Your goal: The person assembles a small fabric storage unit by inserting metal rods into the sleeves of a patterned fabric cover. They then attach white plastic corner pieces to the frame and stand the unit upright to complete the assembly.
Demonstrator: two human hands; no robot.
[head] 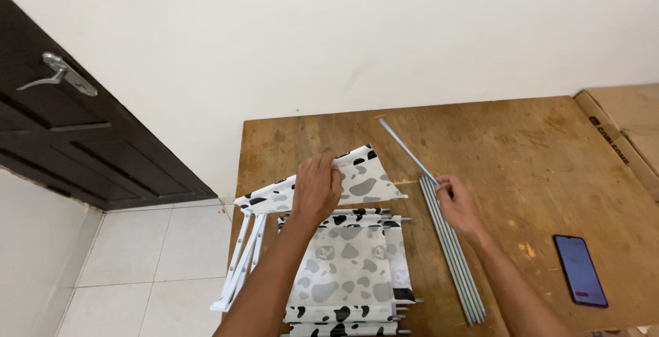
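In the head view, a worn brown wooden table (535,165) is taken as the landmark, set against a plain cream wall with a dark door to its left. At the table's left front part, a stack of white fabric panels with black and grey cow-like patches (347,268) is laid flat, thin rods showing at its edges, and a folded white perforated metal bracket set (240,261) is hung partly over the table's left edge. The left hand (317,189) is pressed palm-down on the uppermost patterned panel (367,179), fingers curled over its upper edge, apparently so that the loose cloth is kept from sliding; the forearm is stretched straight forward from the table's near edge. Nearer the table's middle, a bundle of thin grey metal rods (453,254) is laid side by side, running from the middle towards the near edge. One single grey rod (405,146) is angled away towards the wall, its near end pinched between the closed fingertips of the right hand (458,203), wrist bent slightly inward, seemingly to separate it from the bundle. A dark smartphone (581,270) is left near the table's right front corner, and a cardboard box (625,131) is placed at the right edge.
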